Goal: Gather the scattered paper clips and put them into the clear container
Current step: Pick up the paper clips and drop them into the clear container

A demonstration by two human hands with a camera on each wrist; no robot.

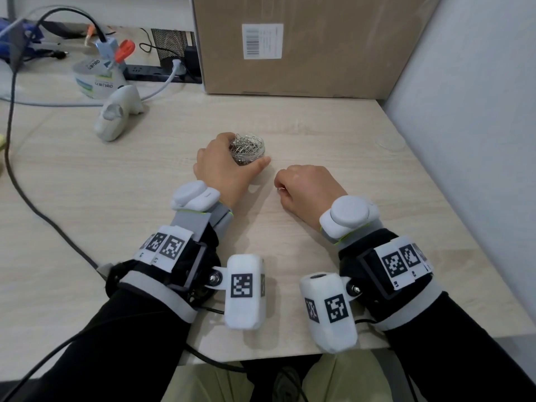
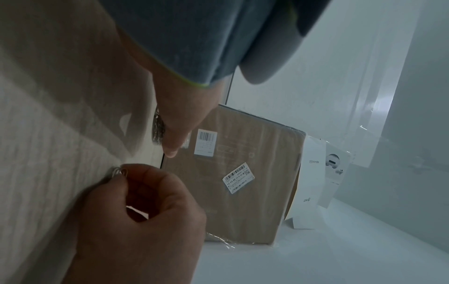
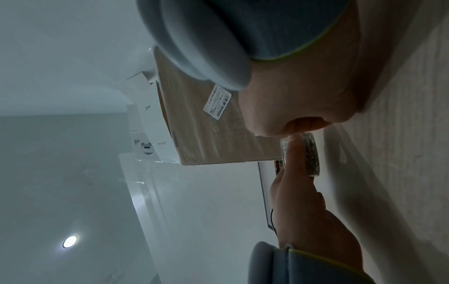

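Observation:
A small round clear container [image 1: 250,145], heaped with silver paper clips, stands on the light wooden table [image 1: 319,123]. My left hand [image 1: 240,162] grips it from the near-left side, thumb along its front. In the left wrist view the container [image 2: 157,127] shows behind my thumb. Just to its right, my right hand [image 1: 282,184] rests curled on the table and pinches paper clips [image 1: 280,189] between thumb and fingertips. The same pinched clips [image 2: 119,172] show at the tabletop in the left wrist view. The right wrist view shows the container [image 3: 312,153] held by my left hand's fingers [image 3: 294,153].
A large cardboard box [image 1: 304,44] stands at the back. A white handheld scanner [image 1: 119,114], cables [image 1: 17,169] and a power strip [image 1: 162,74] fill the back left. A grey partition [image 1: 464,140] bounds the right side. A faint clear round lid [image 1: 390,142] lies near it.

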